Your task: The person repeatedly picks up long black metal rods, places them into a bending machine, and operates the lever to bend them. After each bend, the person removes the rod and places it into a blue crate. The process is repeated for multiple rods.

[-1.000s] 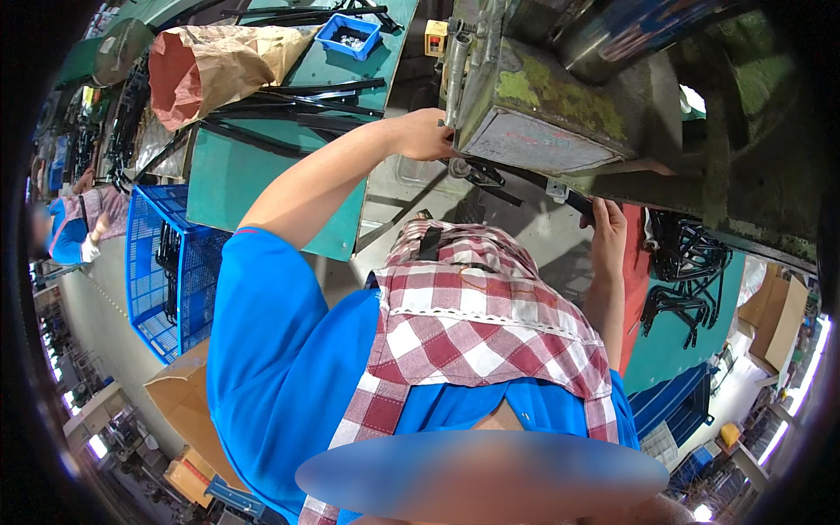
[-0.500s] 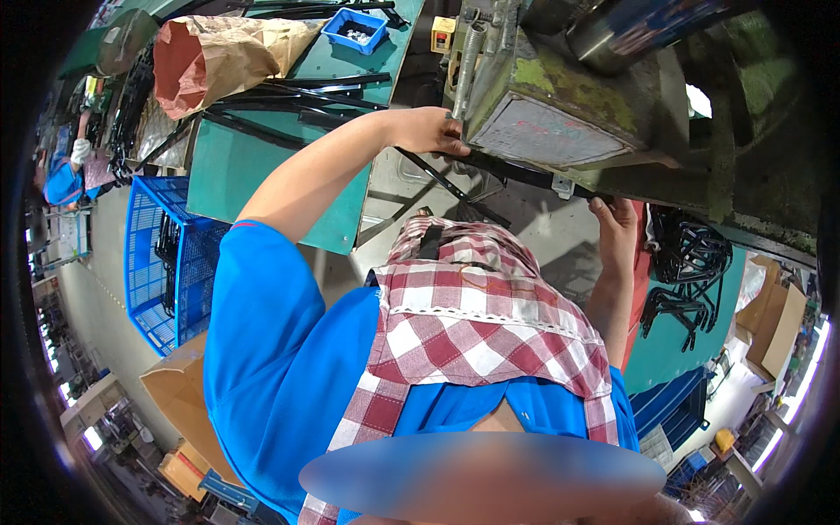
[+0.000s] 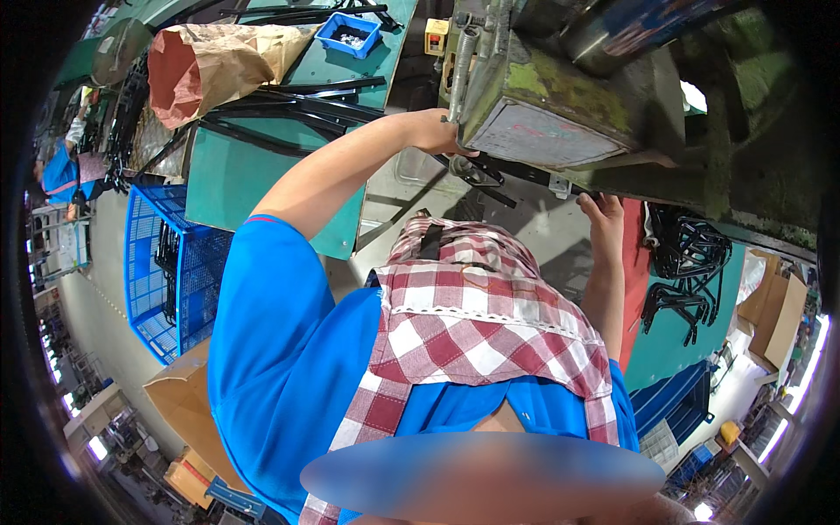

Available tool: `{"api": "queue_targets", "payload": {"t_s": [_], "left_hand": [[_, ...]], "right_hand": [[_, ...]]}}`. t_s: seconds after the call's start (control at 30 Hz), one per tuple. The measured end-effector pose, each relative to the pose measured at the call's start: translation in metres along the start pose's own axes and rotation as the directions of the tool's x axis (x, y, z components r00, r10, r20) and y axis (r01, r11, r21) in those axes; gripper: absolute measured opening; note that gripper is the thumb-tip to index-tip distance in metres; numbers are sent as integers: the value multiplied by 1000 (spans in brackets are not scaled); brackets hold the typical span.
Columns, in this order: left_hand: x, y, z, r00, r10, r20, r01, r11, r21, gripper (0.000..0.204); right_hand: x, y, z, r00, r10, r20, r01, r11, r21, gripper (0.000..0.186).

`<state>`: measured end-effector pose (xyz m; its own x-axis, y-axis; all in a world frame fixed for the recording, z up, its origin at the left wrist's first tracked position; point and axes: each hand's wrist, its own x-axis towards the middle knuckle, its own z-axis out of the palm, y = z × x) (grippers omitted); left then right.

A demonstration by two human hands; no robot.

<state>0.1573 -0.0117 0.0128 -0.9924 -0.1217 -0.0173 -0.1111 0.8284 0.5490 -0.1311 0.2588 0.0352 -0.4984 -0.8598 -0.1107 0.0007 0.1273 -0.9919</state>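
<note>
My left hand (image 3: pixel 435 131) reaches to the left corner of the green, worn machine block (image 3: pixel 551 131). Its fingers curl at the end of a black metal bar (image 3: pixel 516 171) and are partly hidden by the block's edge. The bar runs rightward under the block, beside a small metal clip (image 3: pixel 560 185). My right hand (image 3: pixel 604 213) is raised near the bar's right end, thumb and fingers slightly apart, with nothing seen between them. Below my left hand, another short dark bar (image 3: pixel 486 185) slants beside a rounded metal part.
Black bars (image 3: pixel 297 109), a paper-wrapped bundle (image 3: pixel 223 66) and a blue tray (image 3: pixel 350 33) of small parts lie on the left green table (image 3: pixel 236 175). A blue crate (image 3: pixel 175 271) stands beside it. Bent black frames (image 3: pixel 691 249) rest on the right table. A coil spring (image 3: pixel 462 70) hangs by the machine.
My left hand has shifted slightly right and down, its fingers going further behind the block's corner. My right hand has moved a little left, its fingers loosening near the bar's end.
</note>
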Motion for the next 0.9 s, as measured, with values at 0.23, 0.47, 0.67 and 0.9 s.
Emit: {"api": "queue_targets", "payload": {"t_s": [0.23,0.47,0.67,0.9], "left_hand": [[-5,9,-16,938,-260,230,332,867,-372,39],[4,36,-37,814,-431,389,453,891,39,31],[30,-11,-8,964,-261,-41,261,965,-26,50],[97,-35,-12,855,-453,-252,492,861,125,23]], "right_hand": [[-1,1,45,943,-316,103,265,525,-809,42],[16,-20,142,818,-197,541,576,251,-778,38],[25,13,130,844,-147,516,537,221,-814,40],[7,-7,128,779,-316,541,581,41,-813,34]]}}
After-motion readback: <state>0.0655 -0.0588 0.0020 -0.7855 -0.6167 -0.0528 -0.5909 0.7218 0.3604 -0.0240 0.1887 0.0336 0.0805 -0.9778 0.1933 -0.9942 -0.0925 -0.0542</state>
